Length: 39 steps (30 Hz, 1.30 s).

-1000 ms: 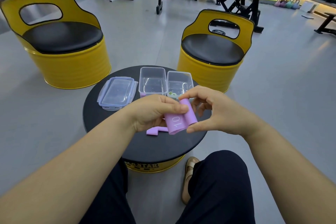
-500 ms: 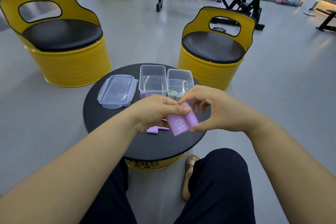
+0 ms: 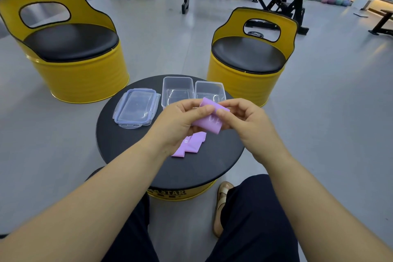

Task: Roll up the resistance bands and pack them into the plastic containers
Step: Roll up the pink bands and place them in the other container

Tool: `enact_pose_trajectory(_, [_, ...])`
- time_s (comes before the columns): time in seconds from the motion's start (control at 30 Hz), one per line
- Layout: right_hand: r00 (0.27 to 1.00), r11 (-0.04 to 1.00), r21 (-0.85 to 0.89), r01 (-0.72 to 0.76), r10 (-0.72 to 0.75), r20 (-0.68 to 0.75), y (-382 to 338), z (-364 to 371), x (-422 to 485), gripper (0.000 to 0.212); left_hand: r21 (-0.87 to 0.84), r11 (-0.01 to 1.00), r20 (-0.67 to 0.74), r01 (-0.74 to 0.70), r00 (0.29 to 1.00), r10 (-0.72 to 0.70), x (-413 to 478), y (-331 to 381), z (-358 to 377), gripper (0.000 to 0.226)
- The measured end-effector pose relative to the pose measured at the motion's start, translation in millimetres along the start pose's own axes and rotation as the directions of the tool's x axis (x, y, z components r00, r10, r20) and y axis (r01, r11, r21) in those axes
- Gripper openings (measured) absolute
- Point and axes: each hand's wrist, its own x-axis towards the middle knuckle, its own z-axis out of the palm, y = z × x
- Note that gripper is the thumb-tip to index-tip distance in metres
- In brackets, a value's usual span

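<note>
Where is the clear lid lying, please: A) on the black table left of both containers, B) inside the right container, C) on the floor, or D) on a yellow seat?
A: the clear lid lies flat on the black table, beside the left container.

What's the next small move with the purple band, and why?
Probably roll in the loose tail: left hand and right hand pinch the purple band only partly rolled, its tail lying folded on the table, so it isn't ready for a container.
</note>
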Motion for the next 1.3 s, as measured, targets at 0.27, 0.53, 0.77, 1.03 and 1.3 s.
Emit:
enact_pose_trajectory(0.27, [0.999,0.998,-0.026,0.054,-0.054,0.007,-6.3,-7.5,-0.1,0.022,0.223,0.973,-0.058,-0.058,0.996,0.073,-2.6,4.6,-4.5,0.014])
enact_pose_trajectory(0.53, [1.0,0.998,0.055,-0.003,0.002,0.002,-6.4,-4.2,-2.5,0.022,0.115,0.99,-0.032,-0.083,0.996,0.087,-4.0,5.7,-2.8,0.017])
enact_pose_trajectory(0.77, [0.997,0.993,0.093,-0.07,0.071,-0.011,-5.7,-1.9,-2.3,0.01,0.143,0.982,-0.058,-0.121,0.99,0.13,-4.5,1.5,-3.3,0.022])
enact_pose_trajectory(1.03, [0.998,0.992,0.117,-0.05,0.046,0.042,-3.6,-5.4,-3.1,0.017,0.089,0.996,0.0,-0.024,1.0,0.024,-4.6,4.3,-0.7,0.016])
enact_pose_trajectory(1.3, [0.998,0.997,0.06,-0.038,0.035,0.053,-0.2,-2.4,-3.8,0.027,0.148,0.989,-0.042,-0.018,0.999,0.025,-5.1,3.3,-4.8,0.015])
